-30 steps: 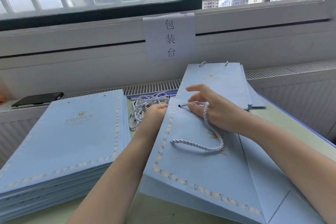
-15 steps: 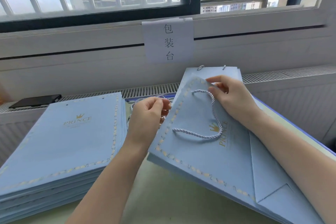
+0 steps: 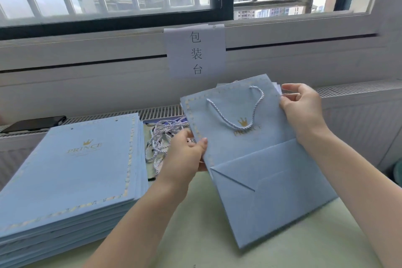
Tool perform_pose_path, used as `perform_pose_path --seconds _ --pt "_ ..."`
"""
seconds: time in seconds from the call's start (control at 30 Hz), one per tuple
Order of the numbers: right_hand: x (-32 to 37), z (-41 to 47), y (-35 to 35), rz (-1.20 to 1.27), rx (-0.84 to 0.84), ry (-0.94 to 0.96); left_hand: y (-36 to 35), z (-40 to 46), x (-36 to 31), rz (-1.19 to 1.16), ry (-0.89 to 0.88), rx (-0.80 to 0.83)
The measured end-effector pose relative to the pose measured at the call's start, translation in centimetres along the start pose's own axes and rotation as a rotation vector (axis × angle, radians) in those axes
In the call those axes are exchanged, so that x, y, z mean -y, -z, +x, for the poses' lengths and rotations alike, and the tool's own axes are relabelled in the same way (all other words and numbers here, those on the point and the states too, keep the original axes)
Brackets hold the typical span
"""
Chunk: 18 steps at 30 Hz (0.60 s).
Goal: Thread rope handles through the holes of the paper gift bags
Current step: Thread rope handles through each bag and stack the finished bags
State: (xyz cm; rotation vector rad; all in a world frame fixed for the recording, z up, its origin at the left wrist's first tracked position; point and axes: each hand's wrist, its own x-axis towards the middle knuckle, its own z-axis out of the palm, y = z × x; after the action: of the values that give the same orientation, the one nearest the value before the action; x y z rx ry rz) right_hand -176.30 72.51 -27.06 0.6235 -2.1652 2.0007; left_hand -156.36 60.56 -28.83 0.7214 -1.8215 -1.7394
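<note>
Head view: flat light-blue paper gift bag (image 3: 245,143) is lifted off the table (image 3: 195,235), tilted, just right of the stack of unthreaded bags (image 3: 71,172). The left hand (image 3: 185,154) pinches its left edge, thumb on the face; the right hand (image 3: 302,106) pinches its top right edge. A twisted rope handle (image 3: 245,113) loops across its front. Loose ropes (image 3: 163,139) lie between stack and bag. It looks light, stiffish, crease-prone: best held by edges; the rope is limp.
</note>
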Motion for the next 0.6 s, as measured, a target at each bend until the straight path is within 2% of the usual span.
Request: perform_pose_path --seconds 0.07,0.13,0.2,0.23,0.27,0.37,0.43,0.5,0.6 --pt "0.2 -0.1 -0.2 -0.111 0.101 -0.012 0.3 0.5 0.3 0.004 -0.09 -0.205" --pt "0.5 -0.5 -0.5 -0.224 0.166 0.043 0.8 0.8 0.2 -0.087 -0.12 -0.316" --pt "1.3 -1.4 -0.6 -0.333 0.209 0.237 1.2 0.9 0.1 -0.194 -0.116 -0.375" --pt "1.6 -1.8 -0.6 -0.352 0.286 0.333 1.3 0.9 0.1 -0.236 -0.114 -0.399" --pt "2.0 -2.3 -0.6 -0.341 0.408 0.388 1.3 0.9 0.0 -0.273 -0.115 -0.416" --pt "3.5 -3.6 -0.5 -0.355 0.904 0.306 1.4 0.9 -0.2 -0.403 -0.135 -0.451" --pt "3.7 -3.6 0.0 -0.418 1.064 0.294 1.3 0.8 -0.4 -0.453 -0.165 -0.451" --pt "3.6 -3.1 0.7 -0.454 1.056 0.273 1.2 0.6 -0.7 -0.487 -0.192 -0.445" --pt "2.9 -2.0 1.5 -0.627 0.895 0.262 1.2 0.6 -1.1 -0.579 -0.209 -0.43"
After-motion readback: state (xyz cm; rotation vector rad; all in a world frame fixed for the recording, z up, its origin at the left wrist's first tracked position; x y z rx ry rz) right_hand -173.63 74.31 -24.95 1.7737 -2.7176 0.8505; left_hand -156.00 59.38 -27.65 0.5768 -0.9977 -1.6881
